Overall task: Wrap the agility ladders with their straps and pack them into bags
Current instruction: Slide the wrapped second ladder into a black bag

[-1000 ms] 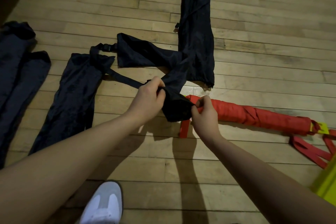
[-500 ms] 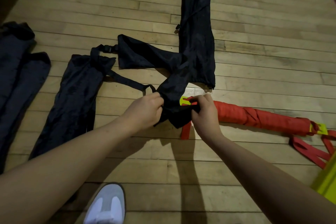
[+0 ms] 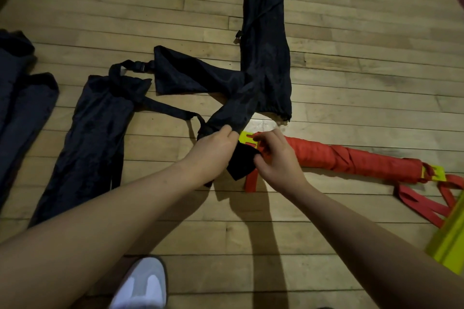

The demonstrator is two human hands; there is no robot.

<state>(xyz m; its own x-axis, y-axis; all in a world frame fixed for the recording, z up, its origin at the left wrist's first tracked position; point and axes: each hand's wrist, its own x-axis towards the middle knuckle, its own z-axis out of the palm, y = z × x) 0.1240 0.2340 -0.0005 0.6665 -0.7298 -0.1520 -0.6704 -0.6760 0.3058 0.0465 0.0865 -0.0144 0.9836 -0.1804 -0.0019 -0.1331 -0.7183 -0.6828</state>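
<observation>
A person's two bare hands work at the mouth of a long black nylon carry bag on a pale wooden plank floor, seen from the head camera. The left hand is clenched around the gathered black fabric of the bag's open end, while the right hand pinches the opposite edge of that same opening, its fingers curled just over the near tip of a rolled agility ladder wrapped tightly in red webbing strap. The ladder bundle lies flat on the floor, stretching away to the right from the right hand, with a yellow plastic rung end showing between the two hands and loose red strap loops trailing past its far end. The held bag runs up and away from the hands, crossing a second black bag that lies lengthwise at the top. A third black bag with a buckled strap lies flat to the left, and more dark bags sit at the left edge. A white sneaker appears at the bottom, and a yellow-green object at the right edge.
</observation>
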